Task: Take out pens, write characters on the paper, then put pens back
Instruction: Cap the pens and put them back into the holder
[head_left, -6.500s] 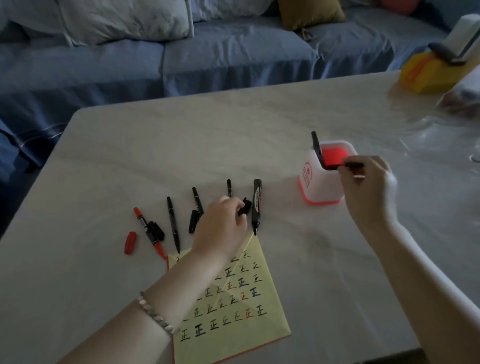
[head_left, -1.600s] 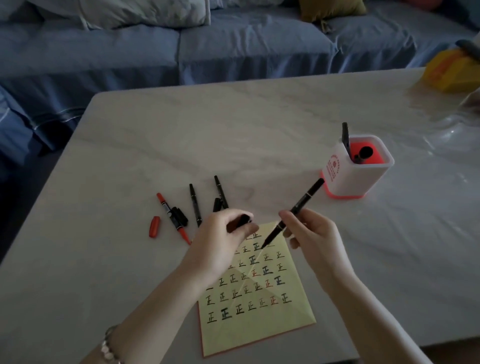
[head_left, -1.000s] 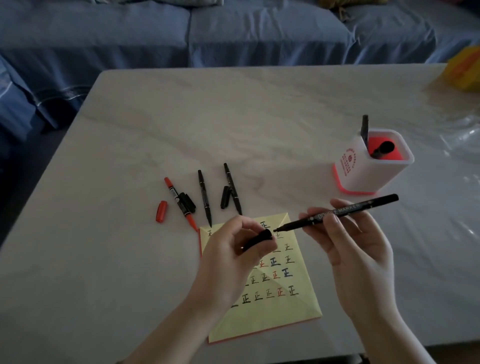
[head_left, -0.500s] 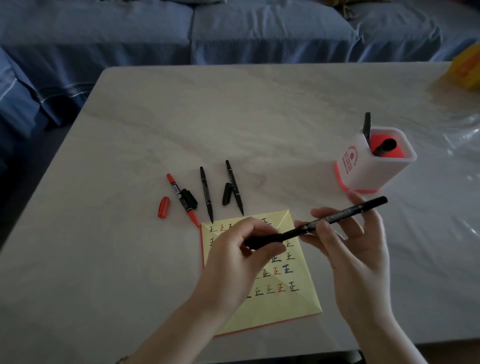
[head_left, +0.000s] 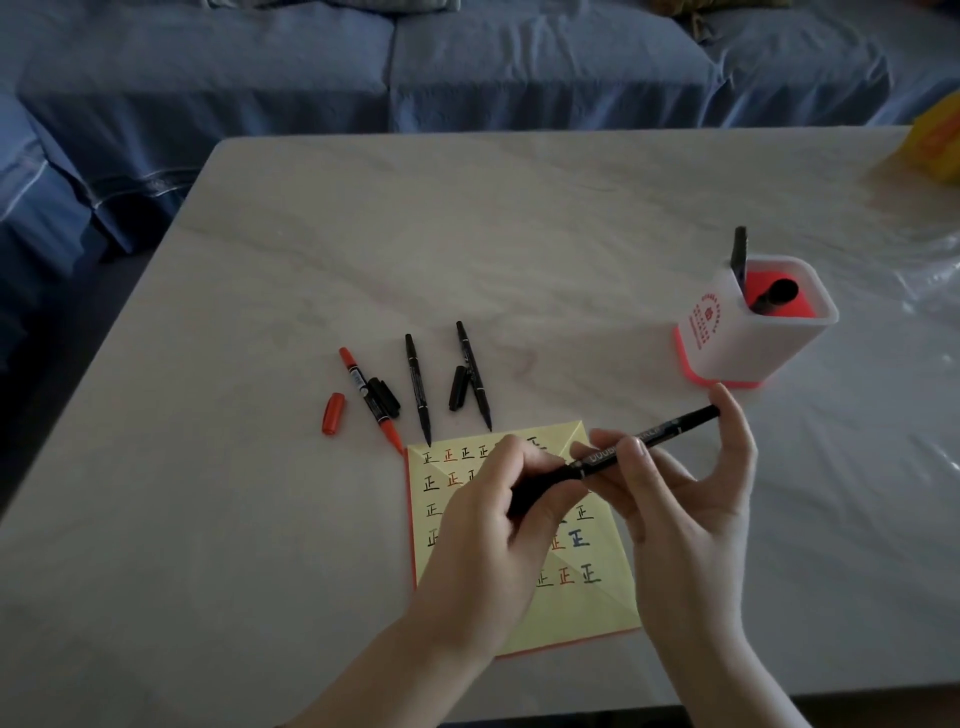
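Note:
A black marker pen (head_left: 649, 432) lies slantwise between both hands, above the yellow paper (head_left: 587, 597) covered with written characters. My left hand (head_left: 498, 525) grips its black cap end; the cap sits on the pen's tip. My right hand (head_left: 680, 499) holds the barrel between thumb and fingers. On the table beyond the paper lie a red pen (head_left: 370, 397) with a loose red cap (head_left: 332, 413) and a black cap (head_left: 384, 397), and two black pens (head_left: 417, 387) (head_left: 474, 374) with another loose cap (head_left: 457, 387). The white pen holder (head_left: 748, 332) stands at right with two pens inside.
The marble table (head_left: 519, 260) spreads ahead, its near edge just below my forearms. A blue sofa (head_left: 467, 67) runs behind it. A yellow object (head_left: 940, 140) and clear plastic wrap (head_left: 930, 270) sit at the far right edge.
My left hand has brought the cap onto the pen's tip; the two hands now meet on the pen. Earlier the pen was uncapped and held apart from the cap.

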